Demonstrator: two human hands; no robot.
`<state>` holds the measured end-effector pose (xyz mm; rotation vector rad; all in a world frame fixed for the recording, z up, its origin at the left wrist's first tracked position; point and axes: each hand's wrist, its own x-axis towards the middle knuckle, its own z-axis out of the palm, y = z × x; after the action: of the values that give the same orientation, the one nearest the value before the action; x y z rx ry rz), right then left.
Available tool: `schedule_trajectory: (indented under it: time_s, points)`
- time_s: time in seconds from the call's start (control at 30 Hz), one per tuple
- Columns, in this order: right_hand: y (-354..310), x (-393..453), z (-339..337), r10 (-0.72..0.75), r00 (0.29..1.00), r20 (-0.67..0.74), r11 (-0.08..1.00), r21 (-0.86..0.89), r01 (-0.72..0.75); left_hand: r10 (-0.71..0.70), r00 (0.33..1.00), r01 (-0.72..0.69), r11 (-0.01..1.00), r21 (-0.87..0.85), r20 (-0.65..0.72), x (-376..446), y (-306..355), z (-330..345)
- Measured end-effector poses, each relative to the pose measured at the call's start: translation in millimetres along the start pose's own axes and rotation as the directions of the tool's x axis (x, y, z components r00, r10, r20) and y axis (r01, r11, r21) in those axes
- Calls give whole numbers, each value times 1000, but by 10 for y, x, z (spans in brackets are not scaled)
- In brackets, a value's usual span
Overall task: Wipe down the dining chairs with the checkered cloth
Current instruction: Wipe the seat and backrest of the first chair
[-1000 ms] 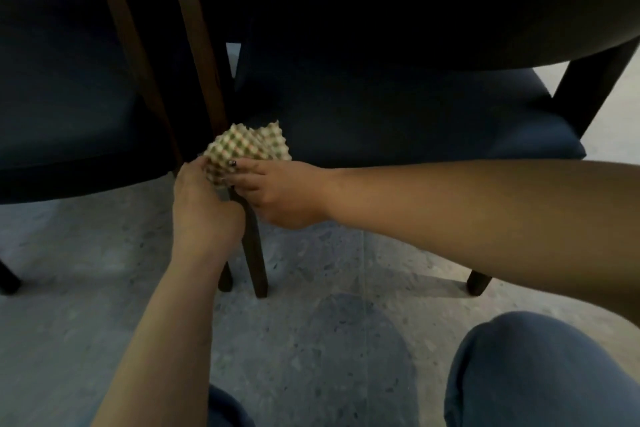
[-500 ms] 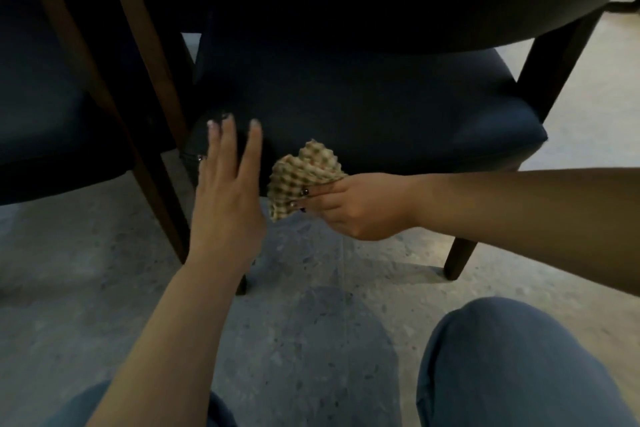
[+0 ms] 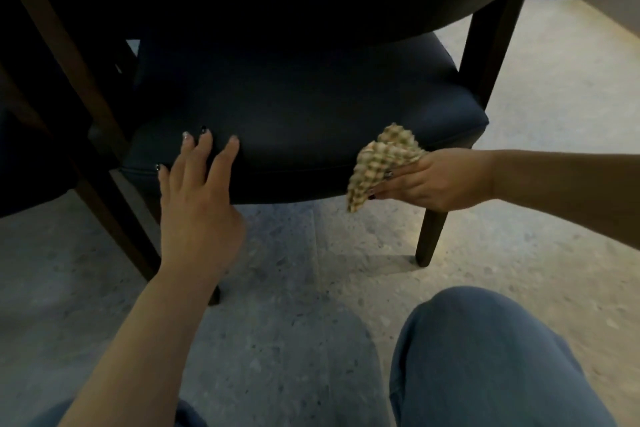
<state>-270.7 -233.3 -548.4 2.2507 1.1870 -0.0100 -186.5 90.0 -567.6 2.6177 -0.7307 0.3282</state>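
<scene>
Bracing dark blue upholstered chair seat (image 3: 311,107), frame centre: left hand (image 3: 199,198) flat, fingers straight | right hand (image 3: 429,180) pinching bunched tan checkered cloth (image 3: 381,163) | seat wipe apparently pending.

The chair (image 3: 311,107) back is cut by the top edge. The right hand (image 3: 433,180) hides part of the cloth (image 3: 381,163). The left chair (image 3: 31,163) is mostly out of frame.
</scene>
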Motion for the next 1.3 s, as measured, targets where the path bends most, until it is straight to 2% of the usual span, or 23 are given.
schedule_trajectory:
  time_s: [0.13,0.23,0.4,0.43,0.47,0.5,0.53,0.57,0.6,0.63,0.67,0.7,0.73,0.77,0.83,0.9,1.0,1.07,1.1,1.13,1.17,1.23,1.3]
  points:
    - [-107,-299,87,172,984,47,984,27,-174,-14,1000,14,1000,-12,-13,6,7,26]
    - [-344,-446,163,396,915,77,915,50,-400,-27,999,26,999,-34,-24,21,11,36]
    - [-712,-633,369,726,684,-73,685,152,-712,-36,999,34,998,-59,-20,22,16,21]
    - [-775,-629,402,789,604,-113,614,188,-767,-31,999,30,998,-59,-16,23,12,20]
    - [-833,-597,426,861,488,-145,509,251,-823,-25,1000,25,998,-59,-13,24,1,16]
    - [-885,-546,432,937,314,-151,348,342,-873,-23,1000,22,998,-60,-11,23,-4,13]
    - [-900,-487,441,988,70,-135,125,464,-877,-24,1000,23,998,-63,-10,22,-6,11]
    - [-845,-423,425,971,-229,-74,-135,620,-773,-23,1000,23,997,-69,-9,20,-4,9]
    - [-728,-342,366,851,-521,65,-369,781,-505,-23,1000,22,997,-75,-11,19,0,6]
    - [-572,-240,276,664,-704,254,-479,867,-139,-23,1000,22,997,-77,-15,21,6,5]
    - [-410,-123,231,503,-746,436,-466,864,191,-22,1000,20,997,-76,-19,24,9,6]
    - [-264,13,198,409,-709,575,-451,802,392,-22,1000,20,997,-74,-22,27,13,9]
    - [-158,165,168,365,-656,661,-487,736,470,-23,999,21,997,-76,-23,30,14,7]
    - [-106,318,141,355,-615,704,-538,692,482,-24,999,22,997,-80,-22,33,12,4]
    - [-99,562,61,330,-596,732,-599,650,467,-21,1000,19,996,-85,-21,33,5,-1]
    - [-166,750,-17,309,-589,747,-609,631,480,-13,1000,11,997,-80,-28,30,-1,7]
    - [-377,1004,-142,375,-603,704,-584,685,436,-10,999,7,996,-88,-38,41,-15,23]
    - [-446,999,-295,471,-677,565,-522,797,302,-5,999,1,994,-112,-32,43,-45,22]
    - [-407,908,-328,538,-720,438,-496,855,150,2,1000,-6,992,-128,-25,44,-69,15]
    - [-313,760,-340,604,-737,304,-461,887,-13,11,1000,-13,990,-139,-13,40,-89,6]
    - [-168,595,-337,667,-714,213,-428,894,-133,20,1000,-20,989,-146,3,31,-110,-4]
    - [138,293,-298,786,-586,196,-454,826,-333,45,999,-40,985,-165,29,23,-159,-22]
    - [290,104,-185,893,-376,247,-432,708,-559,60,996,-46,978,-206,60,24,-211,-38]
